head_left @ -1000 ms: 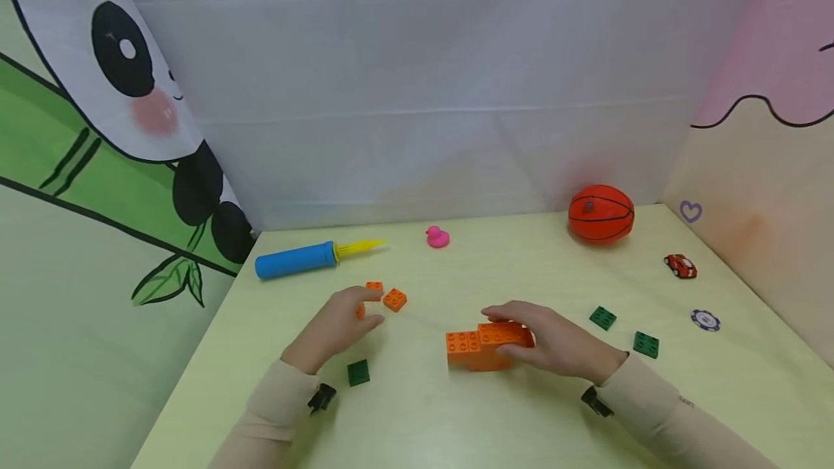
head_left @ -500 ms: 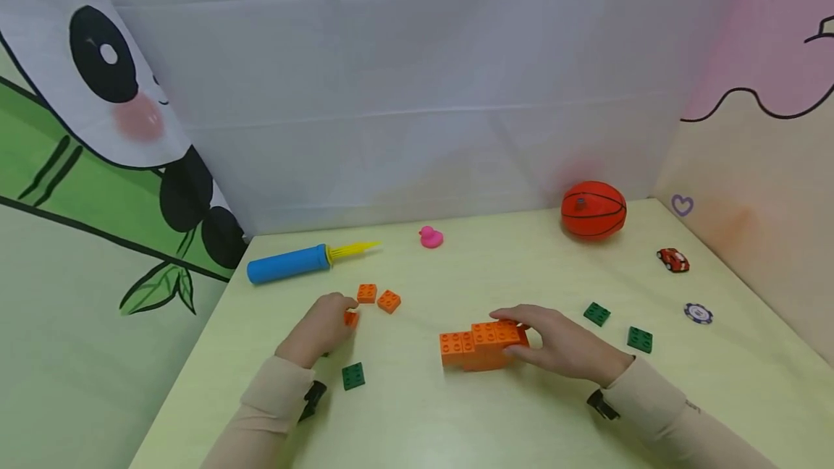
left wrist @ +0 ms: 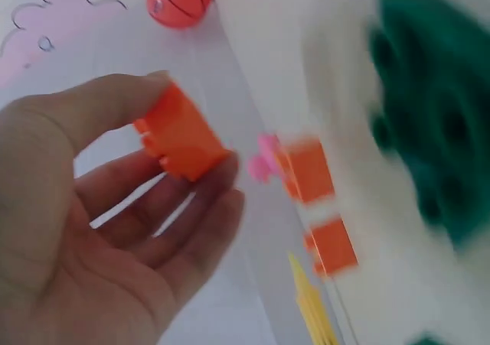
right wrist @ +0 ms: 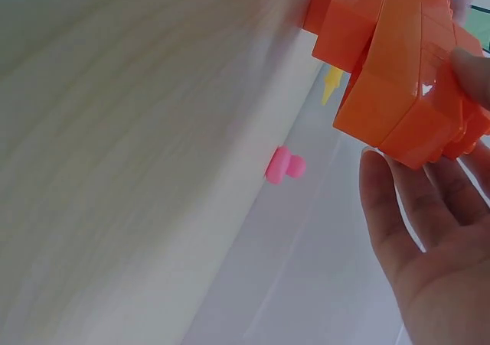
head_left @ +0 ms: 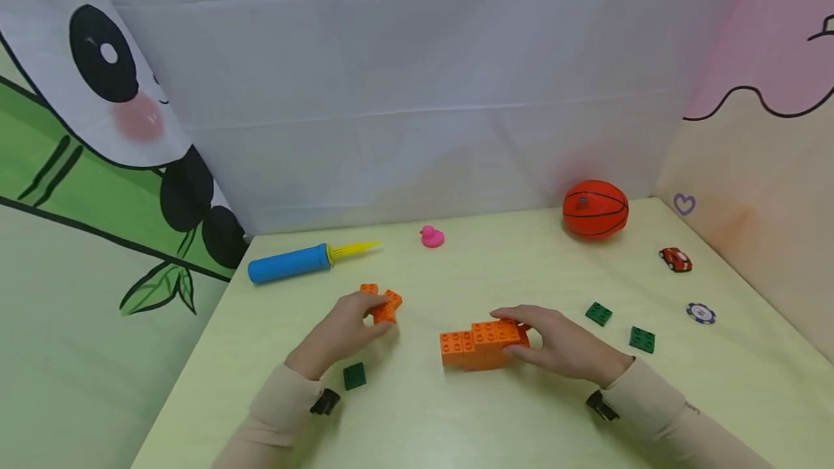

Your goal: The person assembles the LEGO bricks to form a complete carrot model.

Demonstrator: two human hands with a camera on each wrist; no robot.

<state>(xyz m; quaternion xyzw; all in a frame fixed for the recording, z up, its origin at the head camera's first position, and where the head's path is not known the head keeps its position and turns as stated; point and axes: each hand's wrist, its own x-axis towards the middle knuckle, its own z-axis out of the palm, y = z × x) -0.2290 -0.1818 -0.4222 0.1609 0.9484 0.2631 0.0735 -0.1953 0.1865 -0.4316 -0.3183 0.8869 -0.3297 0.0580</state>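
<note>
My left hand (head_left: 339,329) pinches a small orange building brick (head_left: 384,312) between thumb and fingertips, seen up close in the left wrist view as an orange brick (left wrist: 184,135) with studs facing the palm side. Just behind it on the table are two more small orange bricks, one left (head_left: 368,288) and one right (head_left: 394,298), both partly covered in the head view. My right hand (head_left: 554,341) grips the right end of a stepped orange brick assembly (head_left: 474,350), thumb in front and fingers behind. A green brick (head_left: 355,376) lies near my left wrist.
Two green bricks (head_left: 598,313) (head_left: 642,339), a poker chip (head_left: 701,313) and a red toy car (head_left: 675,259) lie on the right. Toward the back are a blue-and-yellow hand pump (head_left: 289,265), a pink duck (head_left: 432,237) and a red ball (head_left: 596,210). A printed cloth stands behind.
My left hand reached down to the small orange brick, took hold of it and moved right with it. The right hand stays at the assembly.
</note>
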